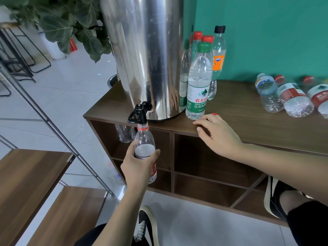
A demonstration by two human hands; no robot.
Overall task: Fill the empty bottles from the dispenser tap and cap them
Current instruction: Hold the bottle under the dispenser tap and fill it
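Head view. Item: steel dispenser (pixel 147 55), upright on the wooden bench (pixel 248 125), its black tap (pixel 139 113) overhanging the front edge.

Item: bottle in hand (pixel 144 150), clear plastic, red neck ring, red label, uncapped. Its mouth sits directly under the tap spout, touching or nearly so. The water level appears to stand at the shoulder, just above the fingers.

Item: left hand (pixel 138 167). Grip is clenched round the bottle's middle, thumb on one side, fingers wrapped on the other, bottle held upright.

Item: right hand (pixel 218 135). It rests on the bench edge with fingers curled; a red cap (pixel 215 114) shows at the fingertips. Whether the fingers actually pinch the cap or merely lie beside it cannot be told.

Item: finished stock, about 5 capped bottles standing together, led by a green-capped bottle (pixel 199 80), just beside the dispenser.

Item: bottles lying on their sides (pixel 284 98), at least 3, well apart to the right; they appear empty, still to be filled.

Step in hand, judged: filling is almost done. Advice: keep the bottle vertical and the mouth centred under the spout, watch the level climb the neck, shut the tap before it reaches the red ring, then lower straight down. Bring the red cap over and screw it on with the bottle steadied, since a full, thin-walled bottle spills if squeezed.
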